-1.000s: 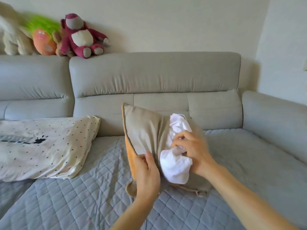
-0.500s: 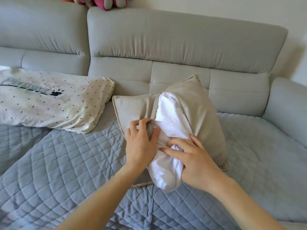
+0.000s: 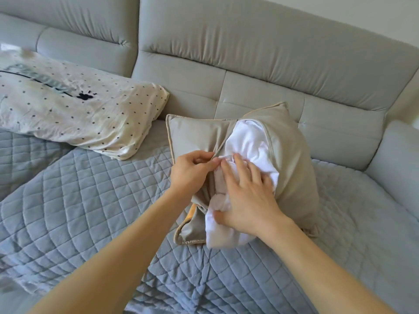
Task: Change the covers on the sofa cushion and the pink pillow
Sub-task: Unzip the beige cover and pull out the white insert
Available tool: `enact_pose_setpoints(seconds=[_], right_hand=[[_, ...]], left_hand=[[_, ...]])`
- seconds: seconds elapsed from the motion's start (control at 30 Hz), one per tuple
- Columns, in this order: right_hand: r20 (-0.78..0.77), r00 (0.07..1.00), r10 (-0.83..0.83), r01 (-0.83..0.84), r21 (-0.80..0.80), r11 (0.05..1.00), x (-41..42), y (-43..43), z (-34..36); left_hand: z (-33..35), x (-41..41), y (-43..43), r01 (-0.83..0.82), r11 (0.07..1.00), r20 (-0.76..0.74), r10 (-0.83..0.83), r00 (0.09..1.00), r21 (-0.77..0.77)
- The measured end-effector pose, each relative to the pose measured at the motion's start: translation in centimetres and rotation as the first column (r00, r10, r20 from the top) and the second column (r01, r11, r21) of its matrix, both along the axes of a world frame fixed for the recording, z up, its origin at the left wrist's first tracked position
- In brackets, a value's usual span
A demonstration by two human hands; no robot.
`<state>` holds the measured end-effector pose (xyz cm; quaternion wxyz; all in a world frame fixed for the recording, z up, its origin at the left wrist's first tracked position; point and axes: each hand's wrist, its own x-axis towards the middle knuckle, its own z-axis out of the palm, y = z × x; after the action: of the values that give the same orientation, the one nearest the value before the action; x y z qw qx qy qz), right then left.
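A sofa cushion in a beige cover (image 3: 292,159) lies on the quilted seat, leaning toward the backrest. Its opening faces me and the white inner pad (image 3: 247,143) bulges out of it. My left hand (image 3: 192,171) pinches the beige edge of the opening on the left side. My right hand (image 3: 244,196) lies on the white pad with fingers spread and the thumb curled under its lower end. An orange strip of the cover's other side (image 3: 192,210) shows below my left hand. A cream pillow with black dots (image 3: 74,109) lies at the left.
The grey sofa backrest (image 3: 249,53) runs behind the cushion, and an armrest (image 3: 399,159) stands at the right. A blue-grey quilted throw (image 3: 79,211) covers the seat in front of me and to the left.
The view has tilted down and closer. The cushion has settled lower on the seat. My left hand shifted from a flat hold to a pinch on the cover's edge; my right hand moved higher on the pad.
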<state>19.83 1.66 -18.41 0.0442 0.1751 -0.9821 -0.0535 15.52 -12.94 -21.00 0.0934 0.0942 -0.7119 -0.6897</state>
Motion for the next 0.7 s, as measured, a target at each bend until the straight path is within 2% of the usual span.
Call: enact_pose_setpoints(seconds=[0.1,0.2,0.27,0.37,0.53,0.57,0.6,0.7], right_hand=[[0.023,1.000,0.012,-0.012,0.011,1.000,-1.3,-1.8,0.5],[0.140,0.990,0.016,-0.016,0.001,1.000,-2.9,-2.1,2.2],[0.159,0.987,0.017,-0.024,0.041,0.999,-3.6,-1.9,3.2],[0.079,0.997,0.005,-0.013,0.107,0.994,-4.1,-2.5,3.3],[-0.130,0.990,0.059,-0.053,0.047,0.997,-3.2,-3.7,0.5],[-0.159,0.984,0.079,-0.075,0.026,0.997,-2.8,-3.8,0.1],[-0.165,0.982,0.087,-0.087,0.008,0.996,-2.4,-3.7,0.1],[-0.109,0.990,0.093,-0.105,-0.105,0.989,-1.9,-2.6,1.0]], left_hand=[[-0.4,-0.5,-1.0,-0.006,0.994,0.076,-0.002,0.997,0.111],[-0.6,-1.0,-2.4,0.058,0.953,0.126,-0.099,0.987,0.297],[-0.5,-1.1,-2.6,0.061,0.940,0.166,-0.122,0.978,0.335],[0.6,-1.5,-1.3,-0.015,0.940,0.219,-0.064,0.974,0.342],[1.5,-1.9,1.1,-0.207,0.974,0.244,0.180,0.953,0.089],[1.4,-1.5,1.5,-0.242,0.968,0.215,0.223,0.951,0.062],[1.5,-1.1,1.8,-0.240,0.970,0.170,0.243,0.955,-0.038],[1.3,-0.8,2.2,-0.285,0.932,0.024,0.297,0.954,-0.224]])
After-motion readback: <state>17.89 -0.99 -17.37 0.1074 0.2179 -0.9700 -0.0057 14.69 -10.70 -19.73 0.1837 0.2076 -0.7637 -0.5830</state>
